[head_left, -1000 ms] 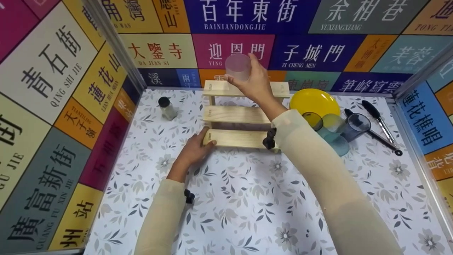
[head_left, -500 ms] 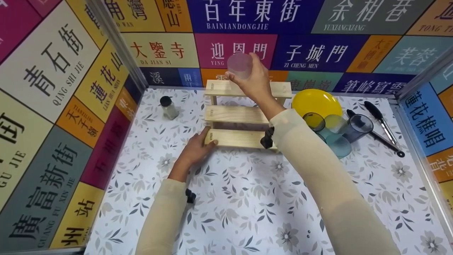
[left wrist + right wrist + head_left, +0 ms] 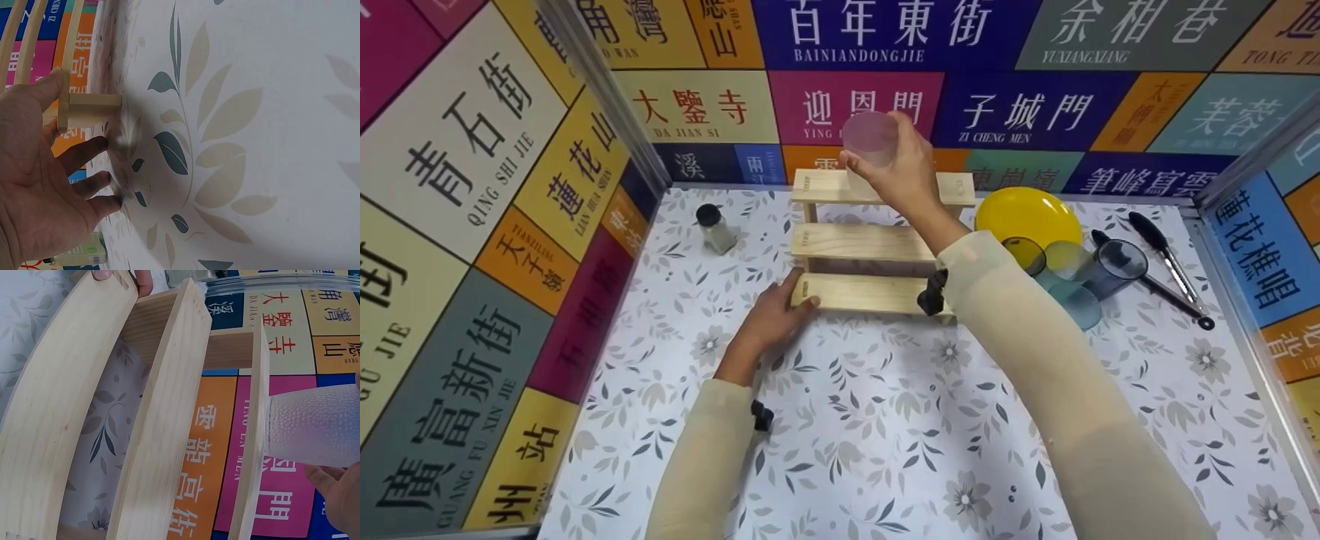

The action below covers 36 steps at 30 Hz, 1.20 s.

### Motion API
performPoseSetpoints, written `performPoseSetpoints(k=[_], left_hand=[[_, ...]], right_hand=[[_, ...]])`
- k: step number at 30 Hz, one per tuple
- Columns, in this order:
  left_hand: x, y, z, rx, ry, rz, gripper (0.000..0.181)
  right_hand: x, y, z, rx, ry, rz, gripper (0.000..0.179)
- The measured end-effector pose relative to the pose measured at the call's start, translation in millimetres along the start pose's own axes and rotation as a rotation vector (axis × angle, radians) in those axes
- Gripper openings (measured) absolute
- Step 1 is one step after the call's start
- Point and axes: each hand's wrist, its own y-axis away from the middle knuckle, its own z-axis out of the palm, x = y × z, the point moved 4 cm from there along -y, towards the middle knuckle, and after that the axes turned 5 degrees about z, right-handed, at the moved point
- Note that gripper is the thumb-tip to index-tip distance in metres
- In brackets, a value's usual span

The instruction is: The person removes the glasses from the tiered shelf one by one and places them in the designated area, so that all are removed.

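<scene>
A three-tier wooden stand [image 3: 862, 241] is at the back of the table. My left hand [image 3: 772, 319] grips the left end of its lowest tier. In the left wrist view, the thumb and index finger of that hand [image 3: 48, 185] pinch the board end while the other fingers spread loosely. My right hand [image 3: 907, 172] holds a frosted translucent cup [image 3: 870, 142] upright over the top tier. Seen from the right wrist, the base of the textured cup [image 3: 315, 424] meets the top board, with the fingers around its side partly out of frame.
A small black-capped jar [image 3: 716, 231] stands to the left of the stand. On the right are a yellow plate [image 3: 1024, 214], several tinted glasses [image 3: 1117, 262] clustered together, and black-handled tongs [image 3: 1166, 259] beside another dark utensil. Lettered panels [image 3: 855, 97] wall in the back and sides.
The cup and right hand have shifted very slightly right over the top tier. My left hand keeps its hold on the lowest tier.
</scene>
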Motion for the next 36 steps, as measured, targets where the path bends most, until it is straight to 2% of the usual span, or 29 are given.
performPoseSetpoints(k=[6, 13, 23, 36], left_hand=[[-0.6, 1.5, 0.5, -0.004, -0.002, -0.016, 0.081], [-2.0, 1.3, 0.3, 0.002, -0.005, -0.002, 0.080], [-2.4, 1.6, -0.3, 0.006, -0.003, -0.001, 0.079], [-0.5, 1.9, -0.4, -0.004, -0.003, -0.003, 0.079]], right_hand=[[1.5, 3.0, -7.2, 0.012, -0.001, -0.024, 0.094], [3.5, 8.1, -18.7, 0.008, 0.028, -0.045, 0.097], [11.3, 15.8, -36.8, 0.041, 0.005, -0.135, 0.092], [29.6, 26.7, -61.2, 0.038, 0.010, -0.149, 0.088]])
